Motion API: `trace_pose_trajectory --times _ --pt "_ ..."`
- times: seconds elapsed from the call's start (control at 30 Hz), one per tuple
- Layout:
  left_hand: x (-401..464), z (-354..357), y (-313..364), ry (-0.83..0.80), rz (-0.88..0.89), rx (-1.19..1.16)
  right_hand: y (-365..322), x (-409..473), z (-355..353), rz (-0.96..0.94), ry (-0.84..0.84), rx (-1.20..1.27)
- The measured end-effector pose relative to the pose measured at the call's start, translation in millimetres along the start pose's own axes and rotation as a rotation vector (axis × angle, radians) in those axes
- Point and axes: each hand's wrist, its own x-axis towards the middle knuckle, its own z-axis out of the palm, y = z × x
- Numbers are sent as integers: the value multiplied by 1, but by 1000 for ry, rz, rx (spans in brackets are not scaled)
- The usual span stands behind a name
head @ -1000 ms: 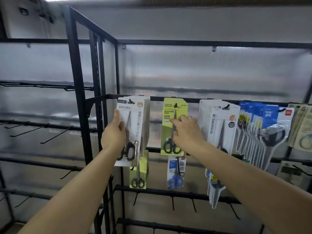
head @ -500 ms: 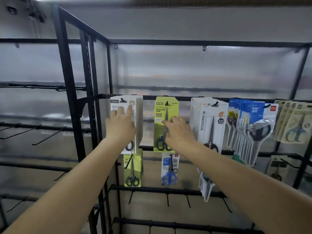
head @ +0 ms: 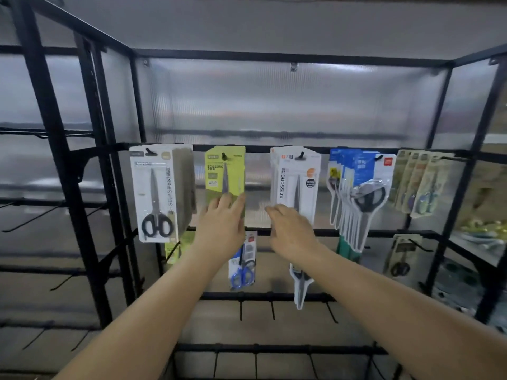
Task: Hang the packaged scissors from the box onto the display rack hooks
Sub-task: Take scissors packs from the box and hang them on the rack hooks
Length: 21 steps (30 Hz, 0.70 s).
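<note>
Packaged scissors: green pack point(head: 224, 171) is hung on its hook point(head: 224, 156) at centre frame, upper rail point(head: 255, 149) of the display rack. White pack stack point(head: 160, 192) is seen to its left, white SCISSORS pack point(head: 295, 185) to its right, blue packs point(head: 356, 187) further right.

Left hand point(head: 220, 226) is laid flat against the lower part of the green pack, fingers straight, nothing gripped. Right hand point(head: 292, 229) is loosely spread, nothing held, fingertips near the left edge of the white SCISSORS pack; contact cannot be confirmed.

The box is not visible in frame.

Risks, as judged:
- Green pack could be pushed sideways or swung off the hook tip if the flat press is released abruptly.
- The neighbouring pack could be snagged by the right fingertips and dragged forward along its hook.
</note>
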Motion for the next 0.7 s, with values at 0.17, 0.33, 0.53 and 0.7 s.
trace_pose_trajectory --times 0.17,0.33,0.53,0.7 --pt "-21 27 43 -92 -60 -10 49 -32 11 16 -61 -1" --pt "-63 67 89 -239 -157 -28 103 -74 39 21 -213 -2" --pt "-143 123 130 -497 -337 -94 154 -139 92 44 -503 -5" --pt "-224 173 142 -767 -448 -78 190 -208 152 129 -729 32"
